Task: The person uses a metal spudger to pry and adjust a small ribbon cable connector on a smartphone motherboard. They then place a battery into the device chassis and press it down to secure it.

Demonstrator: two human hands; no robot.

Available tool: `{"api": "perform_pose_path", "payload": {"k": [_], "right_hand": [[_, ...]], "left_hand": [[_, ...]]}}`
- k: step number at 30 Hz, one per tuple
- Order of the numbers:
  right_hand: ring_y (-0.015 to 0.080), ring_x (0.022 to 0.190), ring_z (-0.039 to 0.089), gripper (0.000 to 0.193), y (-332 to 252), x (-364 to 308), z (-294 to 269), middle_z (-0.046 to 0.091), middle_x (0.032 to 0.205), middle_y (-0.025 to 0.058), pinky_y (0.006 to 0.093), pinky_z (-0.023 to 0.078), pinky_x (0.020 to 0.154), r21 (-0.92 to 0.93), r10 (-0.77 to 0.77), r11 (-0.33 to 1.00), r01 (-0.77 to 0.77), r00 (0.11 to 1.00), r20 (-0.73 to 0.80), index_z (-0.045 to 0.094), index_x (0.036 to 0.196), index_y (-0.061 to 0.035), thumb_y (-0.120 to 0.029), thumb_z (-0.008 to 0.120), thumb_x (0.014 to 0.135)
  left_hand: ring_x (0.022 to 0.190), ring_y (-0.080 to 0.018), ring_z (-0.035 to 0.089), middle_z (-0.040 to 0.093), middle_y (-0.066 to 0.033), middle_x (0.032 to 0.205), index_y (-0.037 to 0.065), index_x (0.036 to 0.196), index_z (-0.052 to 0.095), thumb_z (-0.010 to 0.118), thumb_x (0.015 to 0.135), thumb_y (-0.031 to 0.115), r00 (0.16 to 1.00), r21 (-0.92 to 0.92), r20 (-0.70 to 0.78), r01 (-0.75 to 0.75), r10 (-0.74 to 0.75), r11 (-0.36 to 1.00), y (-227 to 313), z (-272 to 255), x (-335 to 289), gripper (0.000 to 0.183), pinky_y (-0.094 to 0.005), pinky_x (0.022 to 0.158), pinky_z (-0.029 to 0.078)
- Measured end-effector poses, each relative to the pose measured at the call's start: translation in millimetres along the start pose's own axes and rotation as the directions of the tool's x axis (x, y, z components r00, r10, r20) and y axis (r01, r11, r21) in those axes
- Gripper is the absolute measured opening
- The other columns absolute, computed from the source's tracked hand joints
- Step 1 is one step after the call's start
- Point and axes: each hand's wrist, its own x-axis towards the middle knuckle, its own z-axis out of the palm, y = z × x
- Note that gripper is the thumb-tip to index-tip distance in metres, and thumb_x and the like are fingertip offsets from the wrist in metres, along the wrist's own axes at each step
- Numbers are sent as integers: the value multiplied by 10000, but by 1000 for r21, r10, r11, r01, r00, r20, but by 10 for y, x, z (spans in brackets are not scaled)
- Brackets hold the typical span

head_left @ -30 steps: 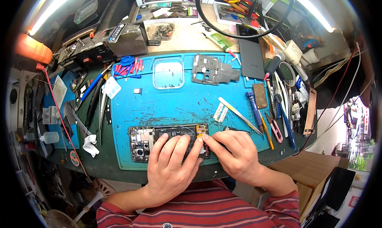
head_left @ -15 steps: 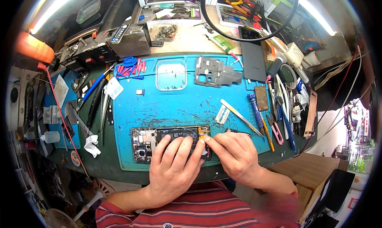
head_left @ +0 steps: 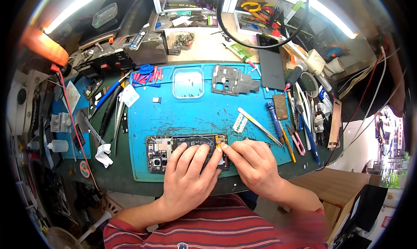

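Note:
An opened phone (head_left: 157, 163) lies face down along the near edge of the blue work mat (head_left: 191, 118), its camera modules, circuit board and black battery (head_left: 186, 141) exposed. My left hand (head_left: 187, 175) spreads over it with fingers apart, fingertips resting on the battery and the right end. At that right end, an orange flex cable (head_left: 218, 140) shows beside my left index fingertip. My right hand (head_left: 258, 165) is closed in a pinch there, its fingertips touching the left index finger. Whatever sits between the right fingertips is too small or hidden to name.
Beyond the phone stand a clear plastic box (head_left: 188, 97) with small screws and a black phone inner cover (head_left: 226, 80). A razor blade (head_left: 240, 123), a flat pry tool (head_left: 259, 126), a blue screwdriver (head_left: 274, 117) and pink-handled pliers (head_left: 297, 142) lie right. Tweezers (head_left: 118, 123) lie left.
The whole view has shifted slightly. Both hands keep nearly the same pose at the phone's right end, with only small fingertip movement. The phone stays in place on the mat.

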Motion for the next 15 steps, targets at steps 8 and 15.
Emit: {"api": "perform_pose_path", "payload": {"k": [8,15], "right_hand": [[274,941,655,350,78,-160,-56,703,1076,72,412,485,837,-89,156,976,-200,920,-358,752,1214,-55,-21,785,867],[321,1048,623,271,96,-336,-301,667,1125,99,424,517,886,-49,370,926,-376,924,-96,713,1122,-40,-76,817,874]], "left_hand": [[1242,-328,563,598,-127,1323,56,1424,658,821,854,207,998,-75,-67,2,-7,997,-12,33,-48,611,-521,1140,438],[1233,-341,564,604,-134,1350,39,1489,598,840,870,276,993,-109,-114,32,-45,993,10,21,-36,706,-521,1130,427]]}}
